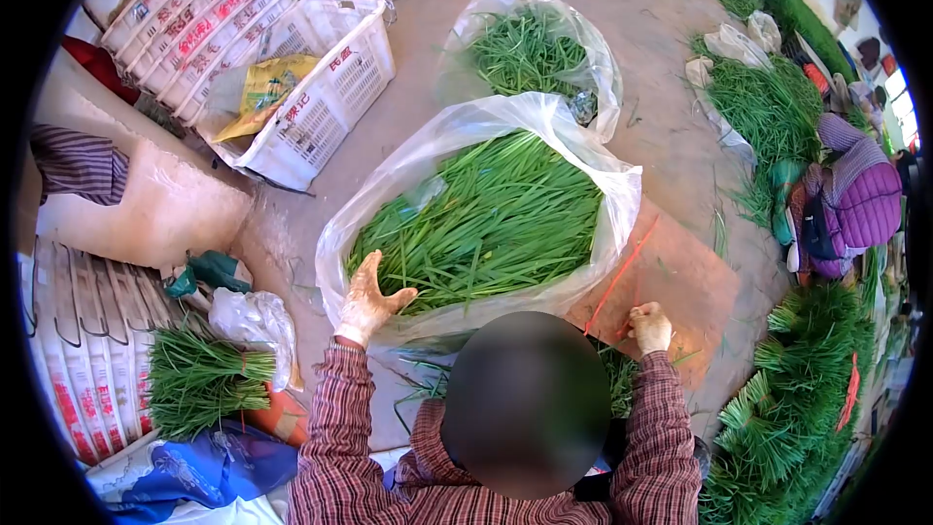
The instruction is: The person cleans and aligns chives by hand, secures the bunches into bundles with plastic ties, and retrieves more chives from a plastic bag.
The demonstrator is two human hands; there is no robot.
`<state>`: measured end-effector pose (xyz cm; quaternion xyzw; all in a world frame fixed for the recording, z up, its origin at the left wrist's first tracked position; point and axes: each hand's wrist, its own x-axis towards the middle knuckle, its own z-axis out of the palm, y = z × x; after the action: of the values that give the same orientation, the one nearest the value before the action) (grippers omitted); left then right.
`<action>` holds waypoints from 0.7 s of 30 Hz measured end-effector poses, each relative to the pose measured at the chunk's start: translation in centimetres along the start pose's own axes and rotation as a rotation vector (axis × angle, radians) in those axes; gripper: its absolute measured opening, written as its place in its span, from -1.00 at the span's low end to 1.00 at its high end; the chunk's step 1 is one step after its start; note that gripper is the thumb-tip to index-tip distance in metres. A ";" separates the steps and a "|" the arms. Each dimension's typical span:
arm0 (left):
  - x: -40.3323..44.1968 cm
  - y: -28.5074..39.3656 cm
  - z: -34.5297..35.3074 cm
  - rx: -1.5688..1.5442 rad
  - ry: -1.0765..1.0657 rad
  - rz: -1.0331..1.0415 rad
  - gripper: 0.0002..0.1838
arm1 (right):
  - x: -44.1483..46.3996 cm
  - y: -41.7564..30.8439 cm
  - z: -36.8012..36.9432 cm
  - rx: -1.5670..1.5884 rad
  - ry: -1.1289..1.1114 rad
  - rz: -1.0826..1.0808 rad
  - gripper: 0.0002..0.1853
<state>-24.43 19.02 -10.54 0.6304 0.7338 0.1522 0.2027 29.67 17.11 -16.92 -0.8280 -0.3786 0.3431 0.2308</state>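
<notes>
A clear plastic bag [620, 190] lies wide open in front of me, full of loose garlic chives [486, 214]. My left hand [369, 299], in a pale glove, rests at the bag's near left rim. Its thumb and fingers are spread beside the chives, with nothing held. My gloved right hand [650, 328] is low over a reddish-brown board [695, 301], fingers curled closed. Whatever it pinches is too small to make out. Along the board runs a thin red strip [627, 267], to the left of that hand. My head hides the area between my arms.
Behind stands a second bag of greens [530, 49]. White crates [326, 102] are at the upper left, more stacked crates [92, 350] at the left. A tied chive bundle [209, 384] lies near them. Many bundles [787, 408] line the right, where another person [855, 199] sits.
</notes>
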 end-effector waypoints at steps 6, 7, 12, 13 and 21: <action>-0.1 1.0 0.3 0.070 -0.160 -0.106 0.15 | -0.1 -3.4 -3.5 -0.065 -0.123 0.153 -0.73; -0.5 1.1 0.2 0.096 -0.141 -0.046 0.13 | -0.7 -5.3 -4.0 -0.456 -0.141 -0.091 -0.72; -2.8 1.3 1.5 0.204 -0.067 0.079 0.12 | -8.8 -22.0 -1.0 -0.354 -0.283 -0.860 -0.71; -3.2 1.5 1.6 0.208 -0.065 0.086 0.13 | -9.3 -24.0 1.2 -0.305 -0.326 -1.002 -0.68; -4.1 2.0 1.6 0.204 -0.082 0.111 0.13 | -9.2 -32.6 19.0 -1.001 -0.694 -1.366 -0.06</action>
<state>-21.38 15.28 -10.52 0.6931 0.7005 0.0618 0.1585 -4.12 32.00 -4.88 -0.2778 -0.9388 0.1573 -0.1289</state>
